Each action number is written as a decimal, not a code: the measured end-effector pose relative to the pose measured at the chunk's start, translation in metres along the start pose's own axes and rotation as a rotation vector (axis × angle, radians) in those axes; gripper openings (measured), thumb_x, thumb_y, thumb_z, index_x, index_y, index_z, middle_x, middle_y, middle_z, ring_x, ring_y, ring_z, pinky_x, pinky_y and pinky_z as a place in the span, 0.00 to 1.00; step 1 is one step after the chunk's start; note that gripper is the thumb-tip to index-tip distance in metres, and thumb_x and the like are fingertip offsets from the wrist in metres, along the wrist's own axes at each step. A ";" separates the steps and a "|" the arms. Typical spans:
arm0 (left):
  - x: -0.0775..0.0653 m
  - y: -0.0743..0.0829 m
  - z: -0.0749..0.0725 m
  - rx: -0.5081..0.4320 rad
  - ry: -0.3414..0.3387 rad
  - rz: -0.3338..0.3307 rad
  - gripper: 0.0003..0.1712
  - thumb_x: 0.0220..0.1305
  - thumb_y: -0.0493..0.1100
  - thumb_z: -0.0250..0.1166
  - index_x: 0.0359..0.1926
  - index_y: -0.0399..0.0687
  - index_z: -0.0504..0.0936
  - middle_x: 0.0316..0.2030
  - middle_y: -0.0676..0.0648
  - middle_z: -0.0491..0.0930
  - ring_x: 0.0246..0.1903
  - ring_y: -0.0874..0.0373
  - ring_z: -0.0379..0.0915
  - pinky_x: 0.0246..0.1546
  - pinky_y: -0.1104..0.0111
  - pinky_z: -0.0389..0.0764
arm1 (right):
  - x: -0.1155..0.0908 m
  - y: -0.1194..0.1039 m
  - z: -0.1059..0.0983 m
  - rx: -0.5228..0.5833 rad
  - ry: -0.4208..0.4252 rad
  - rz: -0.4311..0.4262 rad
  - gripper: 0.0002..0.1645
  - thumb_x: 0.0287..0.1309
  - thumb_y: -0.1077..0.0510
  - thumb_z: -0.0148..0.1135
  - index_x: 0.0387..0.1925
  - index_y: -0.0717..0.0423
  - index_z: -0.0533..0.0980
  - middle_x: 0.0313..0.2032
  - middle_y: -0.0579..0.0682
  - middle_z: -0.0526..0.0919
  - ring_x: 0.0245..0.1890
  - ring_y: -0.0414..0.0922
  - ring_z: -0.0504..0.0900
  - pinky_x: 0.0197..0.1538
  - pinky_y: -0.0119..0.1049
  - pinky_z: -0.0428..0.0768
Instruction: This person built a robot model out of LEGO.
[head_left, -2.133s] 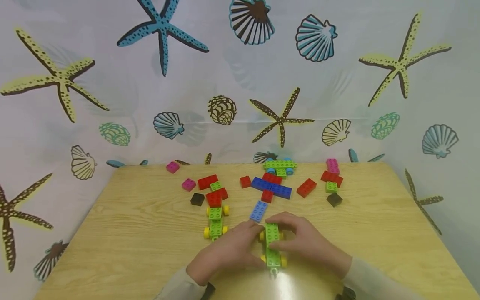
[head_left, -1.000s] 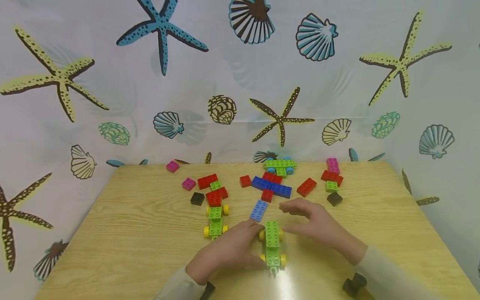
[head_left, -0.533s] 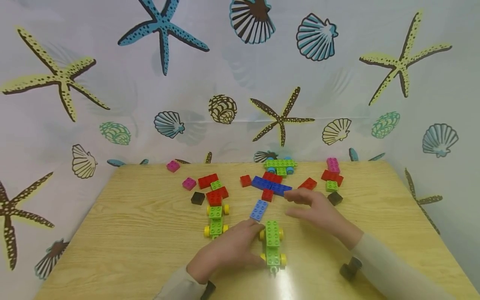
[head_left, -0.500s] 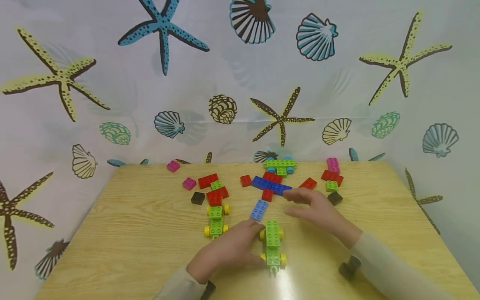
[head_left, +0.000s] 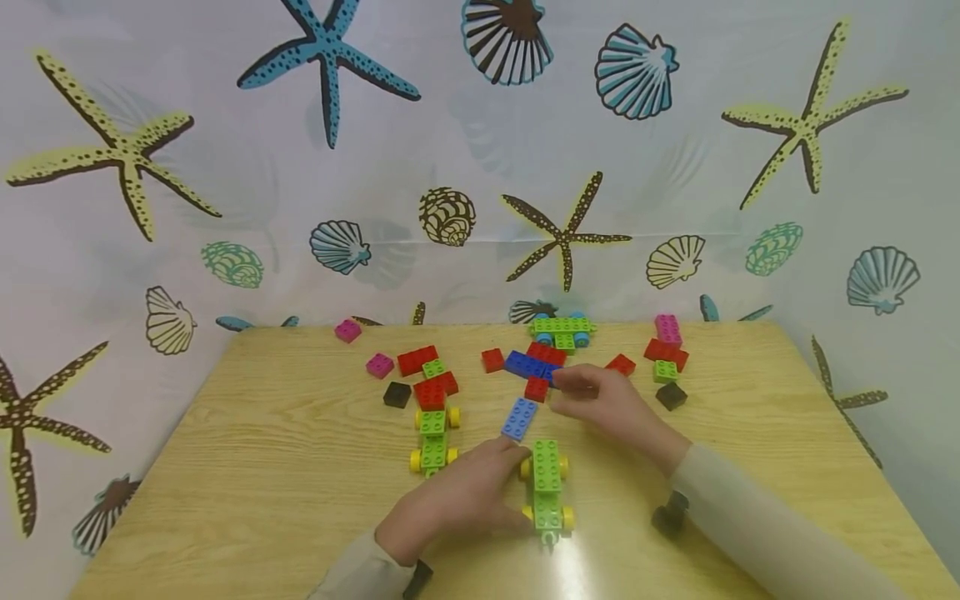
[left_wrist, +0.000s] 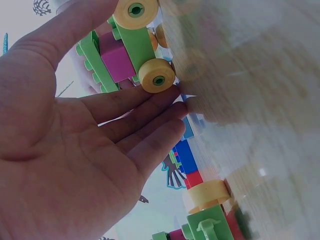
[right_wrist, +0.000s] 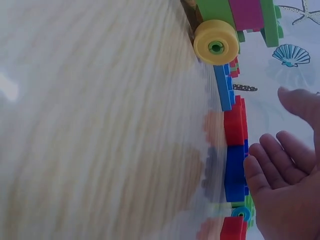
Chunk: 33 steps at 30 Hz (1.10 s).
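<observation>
A toy car (head_left: 546, 467) with yellow wheels stands on the table, a lime plate on top and a magenta brick (left_wrist: 116, 56) in between. My left hand (head_left: 457, 500) lies along its left side. Its fairly straight fingers are at the front wheel (left_wrist: 157, 76), its thumb at the rear wheel (left_wrist: 135, 11). Farther forward, my right hand (head_left: 615, 404) hovers with loosely bent fingers and nothing in them. Its fingertips overlap the right one of two dark blue bricks (head_left: 525, 364) and hide much of it. A light blue brick (head_left: 518, 419) lies between the two hands.
Left of the car stands a second lime car (head_left: 433, 450) with red bricks (head_left: 430, 393) at its front. A lime chassis with blue wheels (head_left: 562, 327) sits at the back edge. Black bricks (head_left: 397, 394), magenta bricks (head_left: 380, 365) and a lime brick (head_left: 665, 372) lie about.
My right hand has left the car, drawn off to the right, then moved forward and back left to the dark blue bricks. My left hand stays in place by the car.
</observation>
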<state>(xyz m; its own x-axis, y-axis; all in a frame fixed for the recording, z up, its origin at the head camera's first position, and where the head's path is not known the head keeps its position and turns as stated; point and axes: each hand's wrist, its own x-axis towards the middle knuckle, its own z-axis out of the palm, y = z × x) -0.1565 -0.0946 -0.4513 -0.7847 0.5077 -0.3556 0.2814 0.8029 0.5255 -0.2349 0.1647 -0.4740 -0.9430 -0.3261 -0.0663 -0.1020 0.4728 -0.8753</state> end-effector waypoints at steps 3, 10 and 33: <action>0.000 -0.001 0.000 -0.004 -0.003 -0.001 0.56 0.61 0.64 0.84 0.83 0.47 0.72 0.80 0.43 0.74 0.80 0.45 0.71 0.81 0.46 0.75 | 0.004 -0.006 0.005 -0.017 0.025 0.004 0.31 0.75 0.51 0.74 0.73 0.56 0.80 0.71 0.56 0.86 0.69 0.58 0.87 0.74 0.55 0.85; -0.001 -0.002 0.000 0.010 0.002 0.017 0.56 0.61 0.64 0.84 0.82 0.46 0.73 0.79 0.43 0.75 0.77 0.45 0.74 0.80 0.46 0.77 | 0.017 -0.015 0.020 -0.059 0.084 0.038 0.28 0.73 0.53 0.77 0.69 0.54 0.83 0.66 0.53 0.89 0.65 0.54 0.88 0.71 0.52 0.87; -0.002 0.001 -0.002 0.049 0.016 0.028 0.56 0.61 0.65 0.84 0.82 0.46 0.73 0.77 0.43 0.77 0.78 0.46 0.74 0.80 0.48 0.77 | 0.015 -0.009 0.021 -0.242 0.093 0.001 0.23 0.69 0.56 0.79 0.62 0.55 0.85 0.56 0.52 0.89 0.53 0.49 0.85 0.63 0.50 0.88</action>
<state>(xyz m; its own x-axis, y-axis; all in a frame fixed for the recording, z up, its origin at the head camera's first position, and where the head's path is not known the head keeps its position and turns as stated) -0.1560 -0.0951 -0.4484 -0.7848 0.5255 -0.3286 0.3300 0.8031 0.4961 -0.2410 0.1383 -0.4775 -0.9670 -0.2543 -0.0135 -0.1630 0.6587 -0.7345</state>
